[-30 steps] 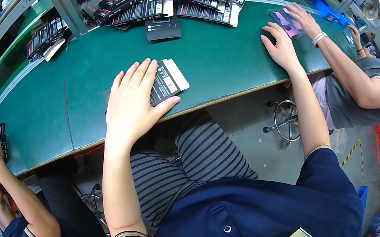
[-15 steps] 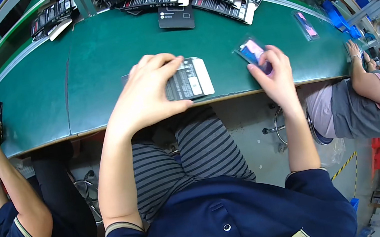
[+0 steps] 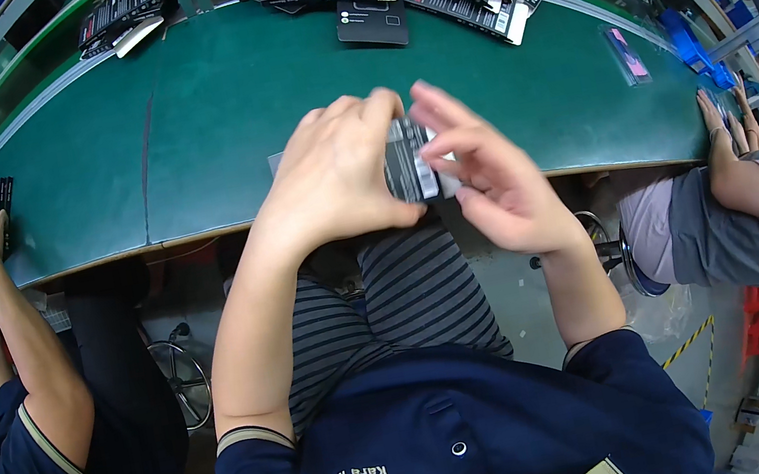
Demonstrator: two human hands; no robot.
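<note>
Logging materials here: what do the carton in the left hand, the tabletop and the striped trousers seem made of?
Black carton: probably printed card, satin; straight edges and pale print show.
Green tabletop: likely rubber or vinyl sheet, low sheen; a seam crosses it.
Striped trousers: matte fabric, perhaps knit; stripes curve over the legs.

Right fingers, previously well apart, now at the black box

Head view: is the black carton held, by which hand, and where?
Yes: the left hand holds the black carton across its near and far edges. The right hand is at its right end; blur hides any grip.
</note>
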